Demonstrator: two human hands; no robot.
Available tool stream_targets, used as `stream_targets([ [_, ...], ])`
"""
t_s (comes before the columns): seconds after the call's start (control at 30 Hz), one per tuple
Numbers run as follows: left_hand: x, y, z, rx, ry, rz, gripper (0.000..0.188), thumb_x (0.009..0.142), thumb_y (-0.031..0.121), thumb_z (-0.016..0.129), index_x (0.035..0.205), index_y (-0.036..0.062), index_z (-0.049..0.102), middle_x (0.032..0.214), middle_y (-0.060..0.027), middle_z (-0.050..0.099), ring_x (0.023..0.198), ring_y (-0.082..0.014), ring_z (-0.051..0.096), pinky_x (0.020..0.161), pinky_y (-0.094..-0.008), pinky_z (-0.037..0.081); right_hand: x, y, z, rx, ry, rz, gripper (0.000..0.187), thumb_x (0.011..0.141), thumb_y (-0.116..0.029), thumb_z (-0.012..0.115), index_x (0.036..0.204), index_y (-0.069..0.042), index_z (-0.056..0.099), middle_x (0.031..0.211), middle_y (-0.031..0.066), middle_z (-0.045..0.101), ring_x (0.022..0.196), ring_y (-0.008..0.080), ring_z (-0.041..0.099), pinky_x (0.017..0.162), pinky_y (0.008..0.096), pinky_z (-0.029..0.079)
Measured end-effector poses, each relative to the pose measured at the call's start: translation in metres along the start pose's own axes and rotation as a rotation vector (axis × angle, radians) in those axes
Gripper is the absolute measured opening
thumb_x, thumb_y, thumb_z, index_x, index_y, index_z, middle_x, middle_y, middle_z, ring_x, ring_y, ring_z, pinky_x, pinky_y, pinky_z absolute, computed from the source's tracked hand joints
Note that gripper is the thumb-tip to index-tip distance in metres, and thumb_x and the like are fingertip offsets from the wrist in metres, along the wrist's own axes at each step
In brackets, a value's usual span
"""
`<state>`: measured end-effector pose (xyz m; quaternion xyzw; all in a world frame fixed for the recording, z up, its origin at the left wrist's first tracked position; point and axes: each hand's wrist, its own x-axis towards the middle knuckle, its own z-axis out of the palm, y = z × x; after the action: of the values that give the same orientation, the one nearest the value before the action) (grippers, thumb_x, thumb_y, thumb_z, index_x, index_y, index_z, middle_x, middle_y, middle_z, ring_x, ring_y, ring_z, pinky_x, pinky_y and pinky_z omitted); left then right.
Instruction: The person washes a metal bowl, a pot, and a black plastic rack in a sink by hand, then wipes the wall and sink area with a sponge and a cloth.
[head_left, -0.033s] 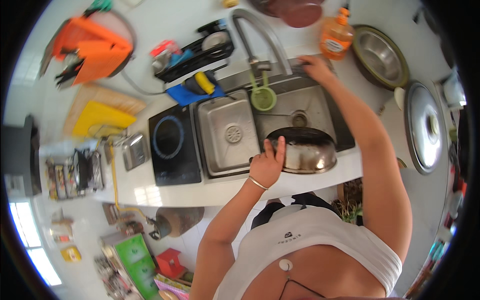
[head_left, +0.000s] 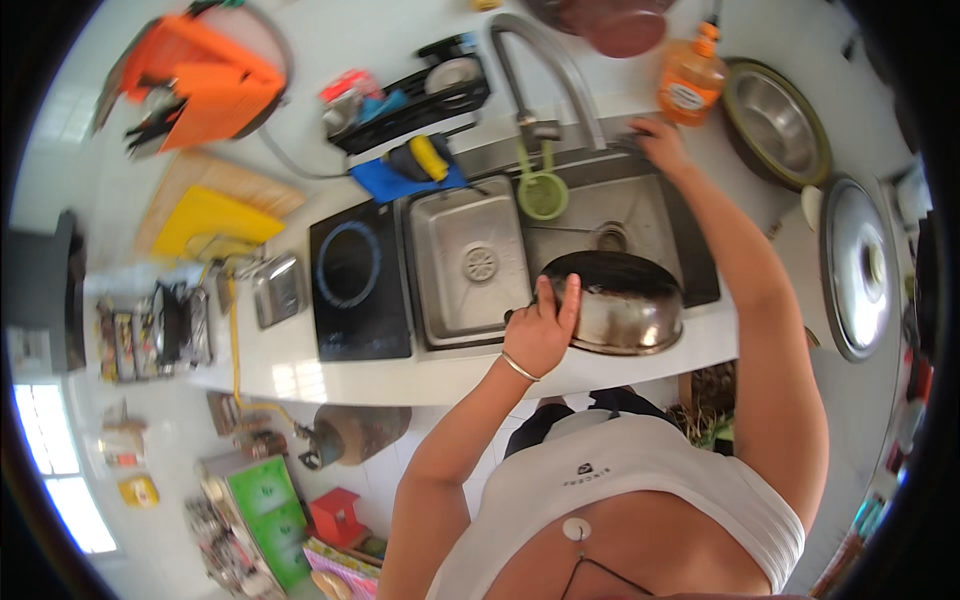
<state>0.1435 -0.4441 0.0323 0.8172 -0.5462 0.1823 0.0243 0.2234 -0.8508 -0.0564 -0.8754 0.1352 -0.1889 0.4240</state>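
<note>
My left hand (head_left: pixel 543 322) grips a metal pan (head_left: pixel 628 318) by its near left side, where a bit of dark handle shows. Two of its fingers lie along the pan's wall. The pan is tilted over the front edge of the right sink basin (head_left: pixel 640 205); its steel side is stained brown and its upper part is blackened. My right hand (head_left: pixel 660 142) reaches to the sink's back right corner, fingers bent around something small and dark that I cannot make out. A curved faucet (head_left: pixel 550 65) rises to its left, and a green strainer (head_left: pixel 543 195) hangs below the faucet.
Left of the right basin are another steel basin (head_left: pixel 475 300) and a black cooktop (head_left: pixel 345 335). An orange bottle (head_left: pixel 692 80) and a steel bowl (head_left: pixel 765 110) stand behind my right hand. A large lid (head_left: pixel 850 265) is at the right. A black rack (head_left: pixel 415 115) stands behind the sink.
The whole view has shifted slightly, so the counter appears a little farther right. Both hands keep their places at the pan and the sink's back corner.
</note>
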Motion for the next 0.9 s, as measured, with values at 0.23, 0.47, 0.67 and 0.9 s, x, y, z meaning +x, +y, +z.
stream_targets([
  [0.23, -0.065, -0.078, -0.045, -0.1, 0.397, -0.139, 0.05, 0.084, 0.008, 0.058, 0.131, -0.004, 0.044, 0.113, -0.0323, 0.058, 0.047, -0.0188, 0.05, 0.046, -0.028, 0.042, -0.167, 0.019, 0.01, 0.264, 0.069, 0.336, 0.033, 0.083, 0.002, 0.044, 0.11, -0.002, 0.064, 0.105, 0.0077, 0.065, 0.1, 0.0168, 0.058, 0.09, 0.0273, 0.043],
  [0.47, -0.124, -0.11, -0.06, -0.68, 0.678, -0.946, 0.049, 0.089, 0.013, 0.056, 0.131, -0.0052, 0.039, 0.115, -0.0184, 0.057, 0.093, -0.0248, 0.059, 0.075, -0.0286, 0.048, -0.292, -0.051, 0.077, 0.205, 0.147, 0.409, 0.041, 0.075, 0.005, 0.041, 0.111, 0.0, 0.062, 0.107, 0.0149, 0.064, 0.103, 0.025, 0.059, 0.093, 0.0311, 0.042],
  [0.67, -0.146, -0.157, -0.041, -1.389, 1.119, -1.554, 0.011, 0.09, 0.008, 0.053, 0.092, -0.0022, 0.053, 0.07, -0.012, 0.057, 0.052, -0.0183, 0.052, 0.042, -0.0286, 0.042, -0.301, -0.099, 0.111, -0.075, 0.152, 0.023, 0.038, 0.071, 0.007, 0.044, 0.102, -0.004, 0.063, 0.109, 0.0147, 0.062, 0.101, 0.0343, 0.058, 0.091, 0.0391, 0.045],
  [0.9, -0.168, -0.231, 0.013, -1.871, 1.246, -1.919, 0.02, 0.095, 0.01, 0.041, 0.094, -0.0066, 0.051, 0.072, -0.0177, 0.059, 0.065, -0.0252, 0.061, 0.046, -0.0282, 0.043, -0.296, -0.1, 0.114, -0.131, 0.108, 0.045, 0.037, 0.072, 0.006, 0.043, 0.102, -0.003, 0.062, 0.105, 0.0151, 0.061, 0.098, 0.0359, 0.058, 0.087, 0.04, 0.047],
])
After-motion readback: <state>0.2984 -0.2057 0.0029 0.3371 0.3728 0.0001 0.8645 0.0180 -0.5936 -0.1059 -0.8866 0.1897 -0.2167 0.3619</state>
